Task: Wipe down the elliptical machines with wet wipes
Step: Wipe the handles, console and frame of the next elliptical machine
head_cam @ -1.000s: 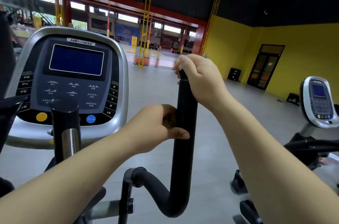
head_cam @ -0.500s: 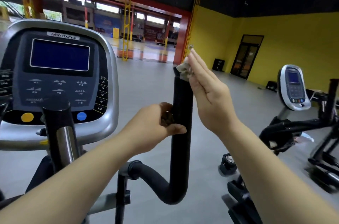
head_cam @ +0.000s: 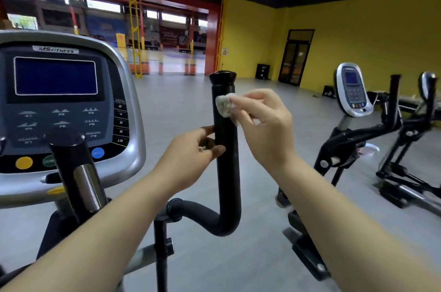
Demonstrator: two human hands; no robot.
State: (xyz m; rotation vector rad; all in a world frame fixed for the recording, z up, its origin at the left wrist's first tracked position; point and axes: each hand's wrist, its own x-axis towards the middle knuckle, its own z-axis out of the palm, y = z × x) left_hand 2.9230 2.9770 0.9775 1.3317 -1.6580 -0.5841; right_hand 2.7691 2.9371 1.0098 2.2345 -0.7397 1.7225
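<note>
Two bare hands are meeting on the upright black handlebar (head_cam: 226, 172) of the near elliptical machine (head_cam: 161, 239). The right hand (head_cam: 265, 124) is reaching in from the right side of the bar with its fingers bent and narrowly closed. It is pinching a crumpled white wet wipe (head_cam: 224, 106) between fingertips and thumb and pressing it against the upper part of the bar, just below the rounded end cap (head_cam: 222, 76). Part of the wipe is tucking under that hand, so its full shape is not showing. The left hand (head_cam: 191, 155) is sitting lower, below and to the left of the right hand. Its thumb is lying across the front of the bar and its fingers are curling round behind, holding the bar in a light grip. A small pale speck is showing inside its curl, too small to identify. Left of the left hand, the machine's silver-framed console (head_cam: 71, 100) is facing the camera, showing a blue screen and yellow and blue buttons. A second black post (head_cam: 78, 172) with a chrome section is standing just left of the left forearm. Well beyond the right hand, to its right, another elliptical machine (head_cam: 346, 138) is standing on the grey floor (head_cam: 179, 105) before a yellow wall (head_cam: 370, 29) with a dark door (head_cam: 296, 57).
</note>
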